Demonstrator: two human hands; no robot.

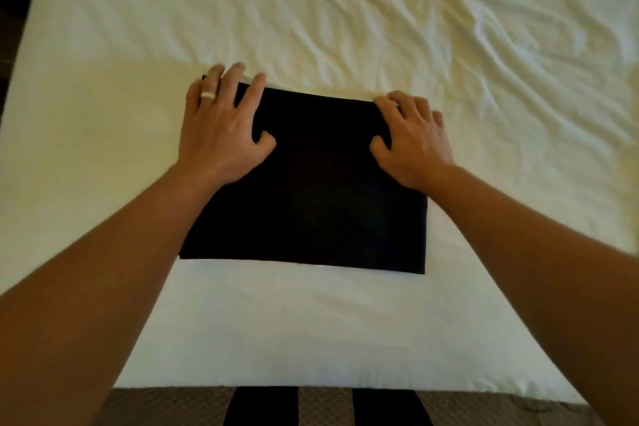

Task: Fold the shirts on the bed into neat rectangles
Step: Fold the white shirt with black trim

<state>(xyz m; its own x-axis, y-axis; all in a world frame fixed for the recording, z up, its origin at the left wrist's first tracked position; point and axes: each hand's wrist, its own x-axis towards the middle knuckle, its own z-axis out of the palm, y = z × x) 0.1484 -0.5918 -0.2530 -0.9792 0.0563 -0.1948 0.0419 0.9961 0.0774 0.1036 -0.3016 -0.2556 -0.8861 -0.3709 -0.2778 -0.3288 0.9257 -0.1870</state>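
Observation:
A black shirt (311, 190) lies folded into a flat rectangle on the white bed (103, 156), near its front edge. My left hand (221, 128) rests on the shirt's far left corner, with its fingers spread past the far edge and its thumb on the cloth. A pale ring sits on one finger. My right hand (411, 138) presses on the far right corner, fingers bent over the edge and thumb on top of the shirt. Neither hand lifts any cloth.
The bed sheet is smooth near me and heavily wrinkled at the far right (501, 45). The bed's front edge runs along the bottom, with patterned brown carpet (328, 405) and my dark legs below it. A dark floor strip borders the bed's left side.

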